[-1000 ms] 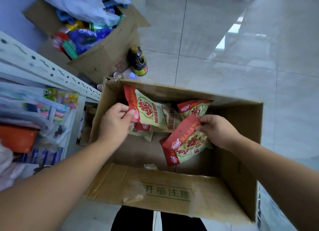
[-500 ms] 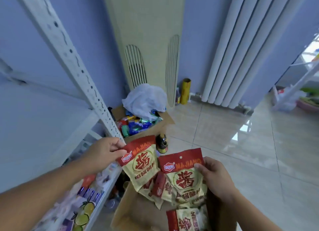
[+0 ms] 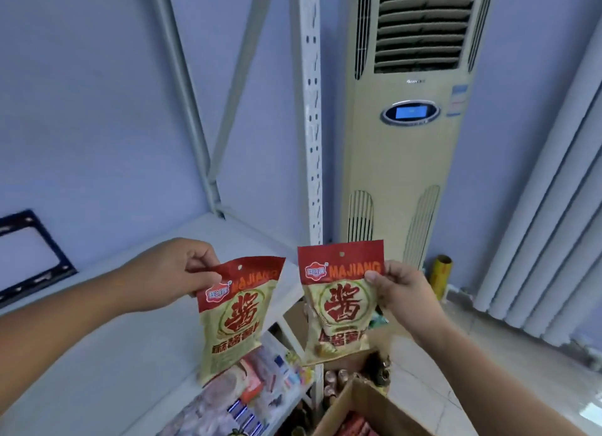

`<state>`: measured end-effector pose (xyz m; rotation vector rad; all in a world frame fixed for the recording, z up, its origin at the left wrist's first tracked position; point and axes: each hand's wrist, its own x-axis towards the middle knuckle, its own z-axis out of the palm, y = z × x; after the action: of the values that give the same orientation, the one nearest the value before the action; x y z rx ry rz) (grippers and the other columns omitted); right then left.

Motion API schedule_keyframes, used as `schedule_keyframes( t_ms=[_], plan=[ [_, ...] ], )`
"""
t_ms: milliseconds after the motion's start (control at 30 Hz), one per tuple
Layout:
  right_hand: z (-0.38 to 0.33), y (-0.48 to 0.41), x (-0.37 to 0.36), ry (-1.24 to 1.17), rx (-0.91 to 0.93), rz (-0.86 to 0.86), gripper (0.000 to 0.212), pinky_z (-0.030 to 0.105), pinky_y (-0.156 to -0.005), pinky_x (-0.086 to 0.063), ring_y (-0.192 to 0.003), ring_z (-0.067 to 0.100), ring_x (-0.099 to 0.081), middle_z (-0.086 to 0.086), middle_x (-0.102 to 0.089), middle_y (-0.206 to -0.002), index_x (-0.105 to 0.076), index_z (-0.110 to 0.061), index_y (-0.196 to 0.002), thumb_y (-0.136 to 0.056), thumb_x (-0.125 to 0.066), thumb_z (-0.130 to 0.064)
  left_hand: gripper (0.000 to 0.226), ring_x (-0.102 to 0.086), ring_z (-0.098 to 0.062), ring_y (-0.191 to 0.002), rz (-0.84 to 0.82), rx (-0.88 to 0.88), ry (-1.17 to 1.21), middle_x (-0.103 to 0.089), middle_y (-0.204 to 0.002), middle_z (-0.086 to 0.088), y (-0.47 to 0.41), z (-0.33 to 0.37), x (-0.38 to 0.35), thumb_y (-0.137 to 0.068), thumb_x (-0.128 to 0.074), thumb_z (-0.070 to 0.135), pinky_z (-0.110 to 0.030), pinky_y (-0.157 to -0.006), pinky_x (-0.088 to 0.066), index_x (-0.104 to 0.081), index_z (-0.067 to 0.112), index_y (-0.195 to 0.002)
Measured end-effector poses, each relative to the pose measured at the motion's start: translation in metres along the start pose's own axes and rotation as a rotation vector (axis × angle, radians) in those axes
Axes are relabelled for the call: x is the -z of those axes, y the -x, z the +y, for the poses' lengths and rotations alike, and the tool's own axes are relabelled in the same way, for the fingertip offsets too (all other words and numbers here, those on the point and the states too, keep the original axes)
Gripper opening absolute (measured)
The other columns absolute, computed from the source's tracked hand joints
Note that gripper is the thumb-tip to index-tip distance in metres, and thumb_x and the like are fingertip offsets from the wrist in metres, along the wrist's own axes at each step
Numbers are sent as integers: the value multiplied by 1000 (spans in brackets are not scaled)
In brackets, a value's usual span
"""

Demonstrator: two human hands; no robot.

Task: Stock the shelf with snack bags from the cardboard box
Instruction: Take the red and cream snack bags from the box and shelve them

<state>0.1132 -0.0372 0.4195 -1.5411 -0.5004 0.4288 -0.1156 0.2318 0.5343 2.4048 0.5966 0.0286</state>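
1. Snack bags [image 3: 340,302], two counted, are held up in the air over the front edge of the white shelf [image 3: 130,386], side by side and not touching each other.
2. The cardboard box [image 3: 368,409] stands open at the bottom of the view, below the bags, with red packets showing inside.
3. The left snack bag [image 3: 239,318] hangs tilted from the left hand [image 3: 172,272], whose thumb and fingers pinch its top left corner.
4. The right snack bag [image 3: 340,302] hangs nearly upright from the right hand [image 3: 404,292], which pinches its upper right edge.
5. Each bag has a red header with a hang hole and "MAJIANG" lettering, and a pale body bearing a large red character.
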Motion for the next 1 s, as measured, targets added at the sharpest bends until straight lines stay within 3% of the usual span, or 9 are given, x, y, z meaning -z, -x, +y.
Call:
schedule_keyframes(
  t_ms=[67, 133, 233, 300, 567, 733, 833, 1000],
  plan=[
    [-14, -5, -33, -18, 7, -71, 13, 45, -77, -61, -84, 35, -76, 18, -78, -91, -68, 4, -98, -96, -63, -8, 20, -76, -17, -80, 35, 28, 9, -79, -82, 4, 21, -17, 25, -77, -73, 45, -43, -87, -58, -67, 28, -85],
    [-25, -6, -69, -40, 16, -116, 11, 45, -75, -60, -77, 31, -75, 17, -78, -86, -68, 2, -91, -96, -63, -7, 12, -76, -13, -80, 80, 59, 9, -79, -82, 5, 44, -38, 47, -87, -73, 30, -41, -87, -58, -67, 20, -85],
    [-34, -3, -130, -37, 25, -194, 12, 57, -84, -58, -79, 36, -75, 20, -77, -88, -68, 1, -92, -95, -65, -10, 9, -76, -12, -79, 169, 87, 32, -79, -81, 6, 83, -72, 81, -90, -71, 21, -30, -80, -56, -66, 14, -89],
    [-38, 2, -173, -29, 36, -245, 13, 61, -87, -56, -84, 42, -74, 22, -77, -91, -69, 2, -94, -95, -65, -10, 7, -76, -18, -82, 221, 95, 62, -79, -83, 3, 112, -97, 101, -89, -72, 18, -35, -82, -55, -67, 13, -89],
    [-53, 20, -306, -27, 68, -320, 14, 47, -85, -61, -85, 37, -75, 17, -78, -90, -71, 3, -99, -96, -64, -10, 3, -76, -14, -80, 362, 83, 82, -79, -82, 4, 193, -173, 163, -91, -71, 16, -37, -80, -56, -68, 15, -90],
    [-49, 17, -351, -49, 58, -323, 16, 34, -74, -63, -79, 31, -74, 20, -77, -92, -68, 7, -102, -97, -63, -7, 3, -74, -8, -73, 389, 113, 59, -78, -79, 6, 197, -211, 185, -91, -70, 16, -19, -65, -51, -68, 16, -90],
    [-47, -1, -371, -37, 48, -347, 16, 33, -73, -63, -76, 27, -74, 19, -77, -91, -67, 8, -101, -97, -62, -7, 3, -73, -4, -68, 426, 148, 66, -78, -79, 8, 183, -230, 196, -92, -69, 16, -19, -59, -48, -68, 18, -90],
    [-46, -55, -401, 3, 66, -409, 15, 37, -78, -63, -80, 28, -74, 16, -78, -92, -69, 4, -100, -97, -64, -9, 5, -76, -13, -83, 473, 177, 158, -79, -86, 3, 147, -254, 212, -92, -69, 12, -25, -76, -58, -67, 11, -96]
  ],
)
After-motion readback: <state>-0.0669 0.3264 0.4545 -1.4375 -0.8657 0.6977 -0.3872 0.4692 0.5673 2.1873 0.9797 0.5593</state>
